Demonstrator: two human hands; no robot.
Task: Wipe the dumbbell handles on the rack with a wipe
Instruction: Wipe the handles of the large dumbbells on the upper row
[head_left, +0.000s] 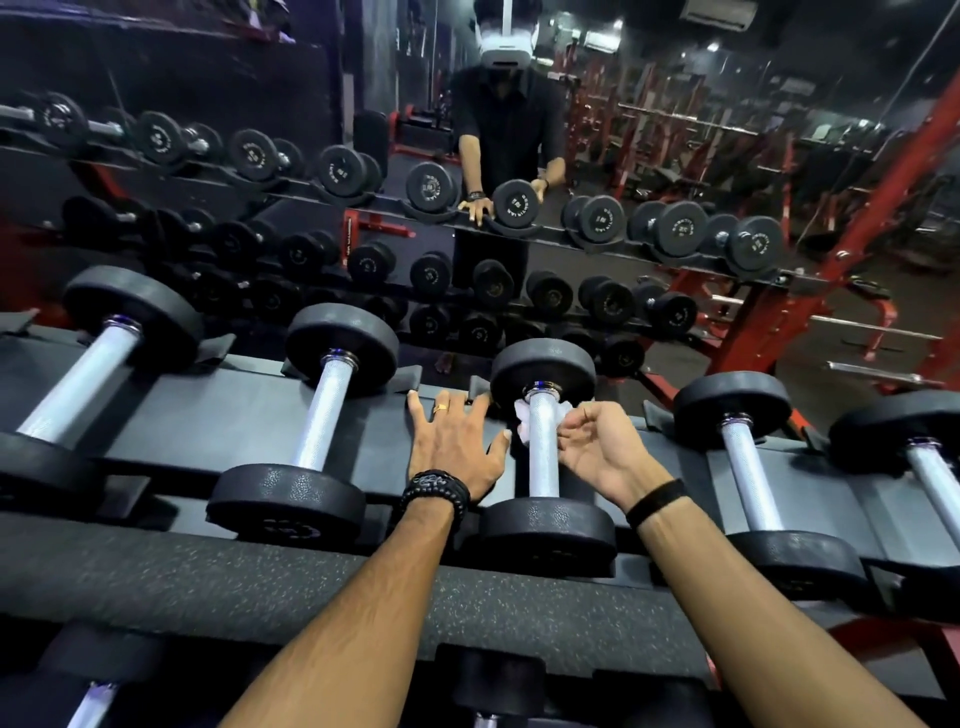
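Several black dumbbells with silver knurled handles lie side by side on the top shelf of a dark rack (234, 415). My right hand (597, 449) pinches a white wipe (524, 421) wrapped round the upper end of the middle dumbbell's handle (544, 457), just below its far weight head. My left hand (457, 447) rests flat with fingers spread on the rack shelf, immediately left of that handle, thumb close to it. Most of the wipe is hidden behind the handle and my fingers.
Neighbouring dumbbell handles lie to the left (324, 421) and to the right (750, 480). A lower rack tier with more dumbbells (493, 691) sits near my body. A wall mirror (571, 156) behind the rack reflects the gym and the person.
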